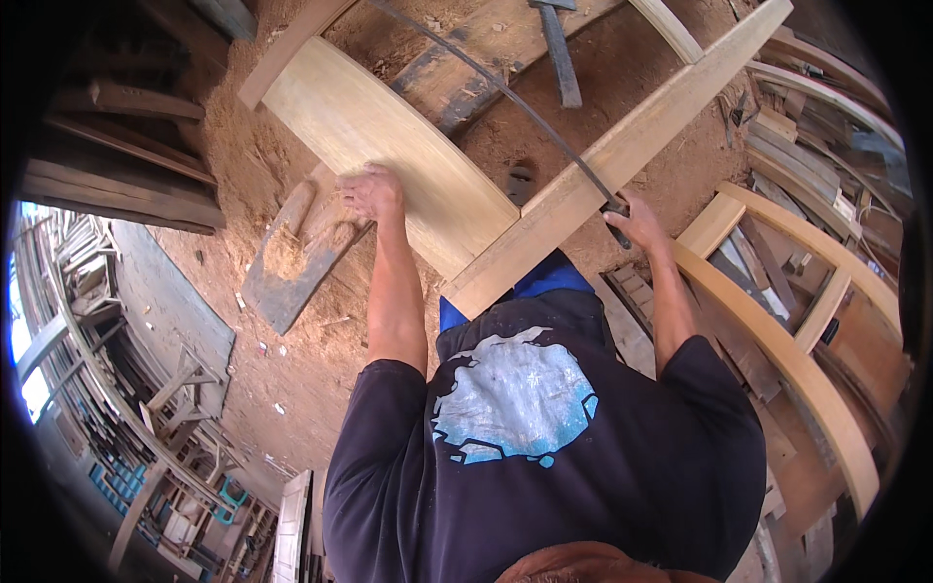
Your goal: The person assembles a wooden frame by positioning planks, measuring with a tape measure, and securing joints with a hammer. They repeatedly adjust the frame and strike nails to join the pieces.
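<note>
A wooden frame with a broad pale panel (389,146) stands before me, joined to a long straight rail (622,160) at its near right side. My left hand (372,192) rests on the panel's left edge, fingers stretched out and apart. Across the frame runs a long thin dark metal bar clamp (505,92), its far end cut off by the picture's top. My right hand (639,225) is closed around the dark handle at its near end, just outside the rail.
A hammer (558,53) lies on a plank (457,73) beyond the rail. Sawdust covers the ground, with a worn board (292,277) on the left. Another curved wooden frame (777,330) stands on the right, beside stacked timber (807,175). Dark beams (117,185) jut in from the left.
</note>
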Action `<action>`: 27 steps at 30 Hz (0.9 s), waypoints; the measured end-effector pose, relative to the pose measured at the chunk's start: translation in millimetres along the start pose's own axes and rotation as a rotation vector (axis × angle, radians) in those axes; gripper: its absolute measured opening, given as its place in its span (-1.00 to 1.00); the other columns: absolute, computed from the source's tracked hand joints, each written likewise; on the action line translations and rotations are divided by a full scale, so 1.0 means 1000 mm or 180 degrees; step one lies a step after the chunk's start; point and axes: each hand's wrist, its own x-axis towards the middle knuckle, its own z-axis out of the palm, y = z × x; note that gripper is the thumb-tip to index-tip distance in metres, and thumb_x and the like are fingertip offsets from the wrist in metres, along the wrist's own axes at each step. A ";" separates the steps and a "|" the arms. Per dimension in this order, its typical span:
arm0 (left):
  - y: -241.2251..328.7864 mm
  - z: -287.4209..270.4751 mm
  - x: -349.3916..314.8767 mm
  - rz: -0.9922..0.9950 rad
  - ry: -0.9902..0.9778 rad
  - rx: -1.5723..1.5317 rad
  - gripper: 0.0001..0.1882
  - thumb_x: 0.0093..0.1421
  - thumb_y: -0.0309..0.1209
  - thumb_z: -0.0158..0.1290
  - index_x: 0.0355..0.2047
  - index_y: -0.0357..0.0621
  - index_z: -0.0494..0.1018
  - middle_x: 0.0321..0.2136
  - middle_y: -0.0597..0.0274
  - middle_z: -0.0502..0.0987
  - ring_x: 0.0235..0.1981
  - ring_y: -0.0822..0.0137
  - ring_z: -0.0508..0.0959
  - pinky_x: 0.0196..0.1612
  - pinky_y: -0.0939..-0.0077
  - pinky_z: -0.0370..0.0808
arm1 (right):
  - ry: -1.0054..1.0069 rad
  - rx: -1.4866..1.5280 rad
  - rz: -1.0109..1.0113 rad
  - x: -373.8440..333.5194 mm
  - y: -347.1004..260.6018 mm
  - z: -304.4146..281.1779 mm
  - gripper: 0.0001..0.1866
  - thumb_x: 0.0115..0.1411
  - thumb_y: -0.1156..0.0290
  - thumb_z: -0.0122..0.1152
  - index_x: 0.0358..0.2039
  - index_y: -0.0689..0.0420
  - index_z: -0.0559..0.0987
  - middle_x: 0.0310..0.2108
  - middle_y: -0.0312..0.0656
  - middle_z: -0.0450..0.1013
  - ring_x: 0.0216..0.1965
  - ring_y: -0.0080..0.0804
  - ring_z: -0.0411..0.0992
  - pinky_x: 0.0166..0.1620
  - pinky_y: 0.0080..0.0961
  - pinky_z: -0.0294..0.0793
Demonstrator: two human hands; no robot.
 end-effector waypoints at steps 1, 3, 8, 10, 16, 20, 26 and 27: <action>-0.006 -0.003 0.005 0.0251 -0.0183 -0.0105 -0.24 0.29 -0.09 -0.12 0.34 -0.30 -0.05 0.21 -0.29 0.19 0.22 -0.18 0.21 0.26 -0.09 0.17 | -0.0161 0.0378 0.0195 0.004 -0.016 0.000 -0.59 0.05 0.25 0.34 -0.16 0.28 0.58 -0.34 0.06 0.56 -0.25 -0.02 0.53 -0.12 -0.19 0.46; -0.027 -0.022 0.010 0.0704 -0.0549 -0.0277 -0.22 0.28 -0.10 -0.07 0.35 -0.28 -0.05 0.23 -0.28 0.17 0.23 -0.17 0.21 0.27 -0.12 0.15 | -0.0433 -0.0005 0.0501 0.007 -0.026 -0.004 -0.61 0.06 0.27 0.32 -0.16 0.26 0.59 -0.35 0.04 0.57 -0.25 -0.07 0.54 -0.13 -0.23 0.46; -0.058 -0.081 -0.044 0.1916 -0.0441 -0.0164 -0.44 0.30 -0.22 -0.03 0.21 -0.30 0.22 0.16 -0.21 0.29 0.18 -0.05 0.31 0.24 -0.07 0.22 | -0.1204 0.0187 0.0504 0.010 0.020 -0.020 -0.65 0.03 0.30 0.34 -0.20 0.23 0.63 -0.50 -0.12 0.54 -0.46 -0.31 0.50 -0.31 -0.34 0.45; -0.059 -0.108 -0.086 0.2126 -0.1150 -0.0960 -0.58 0.32 -0.23 -0.02 0.06 -0.28 0.39 0.00 -0.10 0.46 0.05 0.10 0.44 0.17 0.10 0.33 | -0.1415 0.0606 0.0899 0.003 0.039 -0.031 -0.68 0.00 0.33 0.38 -0.24 0.23 0.64 -0.56 -0.20 0.51 -0.52 -0.40 0.47 -0.38 -0.42 0.43; -0.062 -0.087 -0.232 0.1860 -0.4710 -0.0854 -0.52 0.31 -0.08 0.03 0.02 -0.23 0.47 -0.08 0.01 0.56 -0.05 0.21 0.55 0.10 0.32 0.43 | -0.2180 0.1808 0.1241 0.004 0.064 -0.042 -0.65 -0.03 0.38 0.43 -0.23 0.27 0.63 -0.56 -0.24 0.48 -0.55 -0.50 0.43 -0.46 -0.55 0.41; -0.068 -0.040 -0.315 0.1900 -0.4608 -0.0143 -0.15 0.18 0.03 0.16 0.25 -0.38 0.20 0.04 -0.23 0.46 0.08 -0.02 0.48 0.17 0.28 0.38 | -0.2353 0.2357 0.1377 0.008 0.070 -0.045 -0.57 -0.02 0.32 0.46 -0.19 0.33 0.60 -0.52 -0.24 0.47 -0.57 -0.54 0.41 -0.48 -0.61 0.40; -0.052 0.005 -0.351 -0.0234 -0.5364 -0.2167 -0.15 0.02 -0.09 0.38 0.18 -0.32 0.28 -0.08 0.10 0.49 -0.10 0.36 0.50 -0.05 0.55 0.48 | -0.2415 0.2699 0.1509 0.012 0.094 -0.033 -0.48 0.01 0.24 0.47 -0.15 0.38 0.55 -0.46 -0.25 0.48 -0.55 -0.62 0.40 -0.48 -0.75 0.38; -0.055 0.008 -0.350 -0.0328 -0.5377 -0.2247 -0.21 0.06 -0.15 0.36 0.17 -0.30 0.27 -0.11 0.13 0.50 -0.17 0.37 0.52 -0.11 0.55 0.51 | -0.2315 0.2580 0.1454 0.013 0.093 -0.032 -0.49 0.03 0.23 0.46 -0.15 0.37 0.55 -0.45 -0.24 0.48 -0.54 -0.57 0.41 -0.47 -0.69 0.40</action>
